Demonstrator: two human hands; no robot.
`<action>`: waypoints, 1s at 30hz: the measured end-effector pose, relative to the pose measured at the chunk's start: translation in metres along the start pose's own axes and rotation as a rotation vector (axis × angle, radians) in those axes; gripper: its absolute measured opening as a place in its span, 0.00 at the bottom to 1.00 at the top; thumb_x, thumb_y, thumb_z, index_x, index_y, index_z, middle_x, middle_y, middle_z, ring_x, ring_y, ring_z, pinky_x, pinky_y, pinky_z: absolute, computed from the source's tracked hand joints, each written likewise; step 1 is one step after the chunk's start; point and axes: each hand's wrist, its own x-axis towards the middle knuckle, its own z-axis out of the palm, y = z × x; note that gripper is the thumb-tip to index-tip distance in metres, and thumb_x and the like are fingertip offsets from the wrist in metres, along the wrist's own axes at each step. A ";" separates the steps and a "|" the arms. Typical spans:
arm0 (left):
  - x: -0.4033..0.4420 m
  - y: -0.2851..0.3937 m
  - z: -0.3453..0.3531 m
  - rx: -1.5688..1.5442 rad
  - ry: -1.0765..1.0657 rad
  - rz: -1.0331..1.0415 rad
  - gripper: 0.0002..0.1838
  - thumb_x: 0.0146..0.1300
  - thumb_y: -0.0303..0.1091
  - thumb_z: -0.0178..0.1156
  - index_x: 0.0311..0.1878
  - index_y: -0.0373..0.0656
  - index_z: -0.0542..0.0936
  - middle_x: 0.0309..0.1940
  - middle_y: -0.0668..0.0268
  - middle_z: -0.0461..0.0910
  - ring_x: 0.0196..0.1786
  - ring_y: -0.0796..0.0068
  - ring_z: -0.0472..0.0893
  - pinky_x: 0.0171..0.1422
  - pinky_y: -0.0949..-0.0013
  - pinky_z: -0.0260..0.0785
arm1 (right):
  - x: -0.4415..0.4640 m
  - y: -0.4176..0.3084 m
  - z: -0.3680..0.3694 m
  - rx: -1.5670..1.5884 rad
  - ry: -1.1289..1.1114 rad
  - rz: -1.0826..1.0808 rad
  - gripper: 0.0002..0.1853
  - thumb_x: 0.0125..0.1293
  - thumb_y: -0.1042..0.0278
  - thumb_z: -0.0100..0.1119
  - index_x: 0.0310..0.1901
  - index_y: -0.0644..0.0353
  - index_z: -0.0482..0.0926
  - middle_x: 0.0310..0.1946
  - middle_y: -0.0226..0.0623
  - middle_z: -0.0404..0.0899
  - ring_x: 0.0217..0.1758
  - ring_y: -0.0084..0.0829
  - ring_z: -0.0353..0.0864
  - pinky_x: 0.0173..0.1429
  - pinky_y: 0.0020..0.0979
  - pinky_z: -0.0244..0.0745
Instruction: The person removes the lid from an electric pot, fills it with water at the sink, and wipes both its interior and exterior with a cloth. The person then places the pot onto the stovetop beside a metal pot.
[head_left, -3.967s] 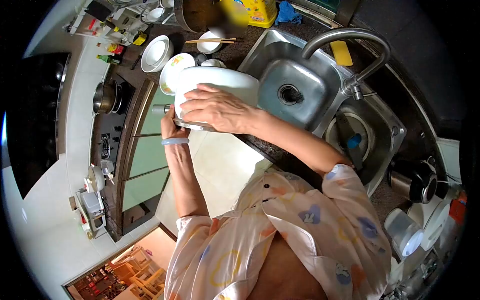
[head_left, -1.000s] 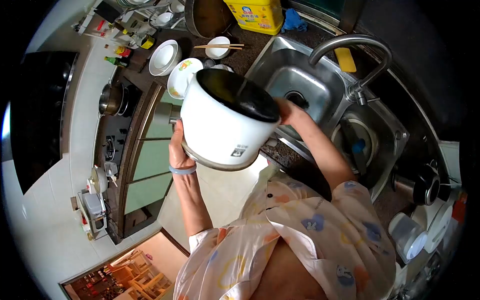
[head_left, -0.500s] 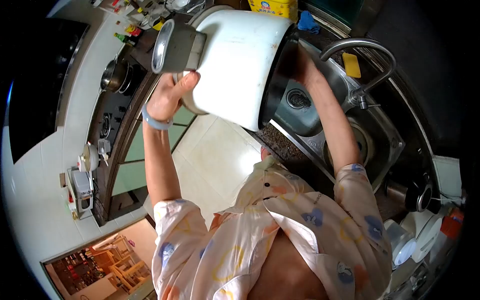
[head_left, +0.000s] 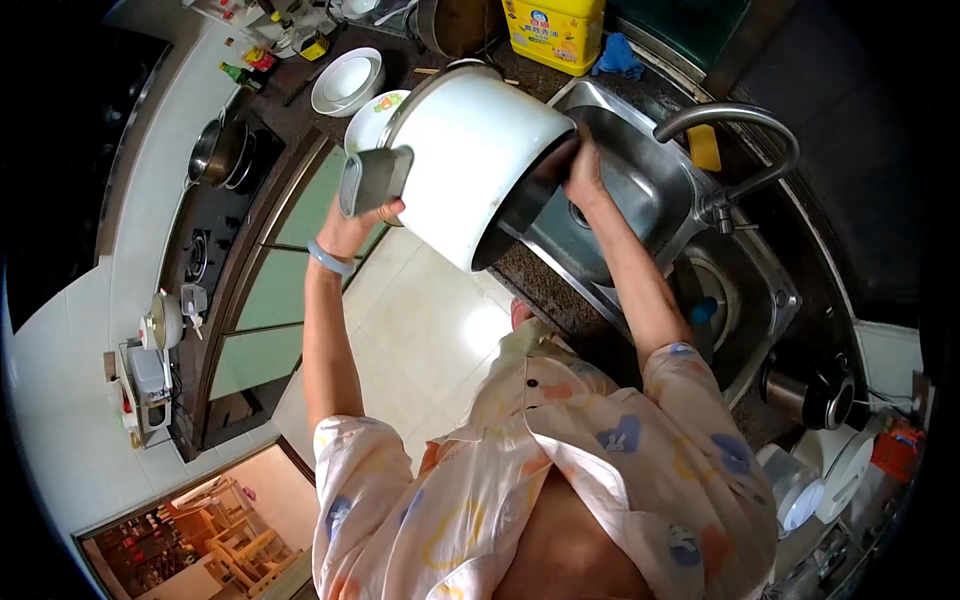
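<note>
Between my hands a large white rice cooker (head_left: 480,150) is tilted on its side above the counter edge and floor. It has a grey side handle (head_left: 375,180), a metal rim at its left end and a dark right end. My left hand (head_left: 350,225) is wrapped at the handle, thumb showing and the other fingers mostly hidden. My right hand (head_left: 584,172) grips the edge of the dark end, close to the sink (head_left: 640,190). The hand's far fingers are out of sight behind the cooker.
A curved faucet (head_left: 745,110) rises behind the double sink, beside a yellow sponge (head_left: 704,148). Stacked white bowls (head_left: 347,82) and a yellow detergent jug (head_left: 555,35) stand on the counter. A blue cloth (head_left: 618,57) lies nearby. A pot (head_left: 218,150) sits on the stove at left.
The rice cooker has moved down and tilted further, its dark end turning toward me. My right hand has come out from behind that end to its edge. Bowls behind are now uncovered.
</note>
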 end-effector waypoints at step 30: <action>-0.019 -0.089 0.019 0.001 0.164 0.023 0.29 0.49 0.30 0.73 0.54 0.37 0.70 0.41 0.65 0.77 0.44 0.77 0.75 0.50 0.73 0.69 | 0.009 0.031 -0.034 -0.305 -0.186 -0.309 0.23 0.72 0.55 0.39 0.54 0.67 0.74 0.53 0.38 0.76 0.57 0.28 0.73 0.64 0.29 0.62</action>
